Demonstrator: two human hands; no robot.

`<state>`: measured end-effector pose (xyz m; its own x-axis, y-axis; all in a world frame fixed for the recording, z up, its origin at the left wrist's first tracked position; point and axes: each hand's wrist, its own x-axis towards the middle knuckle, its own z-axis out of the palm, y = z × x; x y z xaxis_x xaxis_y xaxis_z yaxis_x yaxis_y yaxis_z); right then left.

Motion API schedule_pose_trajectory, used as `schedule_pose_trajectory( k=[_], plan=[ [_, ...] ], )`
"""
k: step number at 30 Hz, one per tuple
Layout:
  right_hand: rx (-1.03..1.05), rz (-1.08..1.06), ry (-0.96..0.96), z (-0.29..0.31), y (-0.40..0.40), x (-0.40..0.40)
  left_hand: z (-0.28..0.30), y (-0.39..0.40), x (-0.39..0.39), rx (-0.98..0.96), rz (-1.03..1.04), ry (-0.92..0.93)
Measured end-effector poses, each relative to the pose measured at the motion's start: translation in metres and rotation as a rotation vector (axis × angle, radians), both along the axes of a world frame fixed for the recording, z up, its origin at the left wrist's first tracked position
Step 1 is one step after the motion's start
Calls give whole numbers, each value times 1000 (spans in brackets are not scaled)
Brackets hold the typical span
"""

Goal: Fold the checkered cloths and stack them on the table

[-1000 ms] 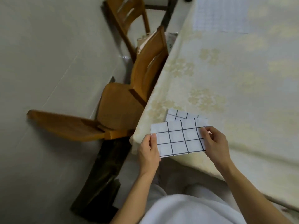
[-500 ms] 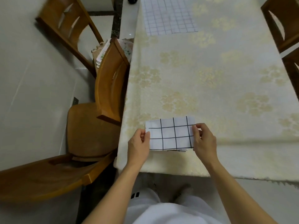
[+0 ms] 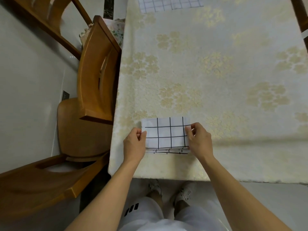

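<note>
Folded checkered cloth (image 3: 166,133) on floral-clothed table (image 3: 216,72), both hands' fingers pinching its ends, wooden chair (image 3: 95,77) left

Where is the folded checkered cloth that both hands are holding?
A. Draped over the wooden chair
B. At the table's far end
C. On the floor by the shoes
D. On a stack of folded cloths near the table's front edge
D: the left hand and right hand pinch the folded checkered cloth over the layered edges of the stack on the table.
</note>
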<state>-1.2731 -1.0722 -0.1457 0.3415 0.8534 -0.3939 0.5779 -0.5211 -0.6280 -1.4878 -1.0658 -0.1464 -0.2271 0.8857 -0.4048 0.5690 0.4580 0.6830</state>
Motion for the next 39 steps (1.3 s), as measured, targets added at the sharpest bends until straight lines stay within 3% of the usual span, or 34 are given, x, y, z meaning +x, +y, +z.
schedule_pose_trajectory(
  k=[17, 27, 39],
  plan=[
    [-60, 44, -122, -11, -2, 2, -16, -7, -4, 41, -36, 151],
    [-39, 25, -142, 6, -12, 15, 4, -14, -9, 62, -47, 187],
    [207, 164, -180, 75, -28, 30, 74, -19, 15, 409, -397, 304]
  ],
)
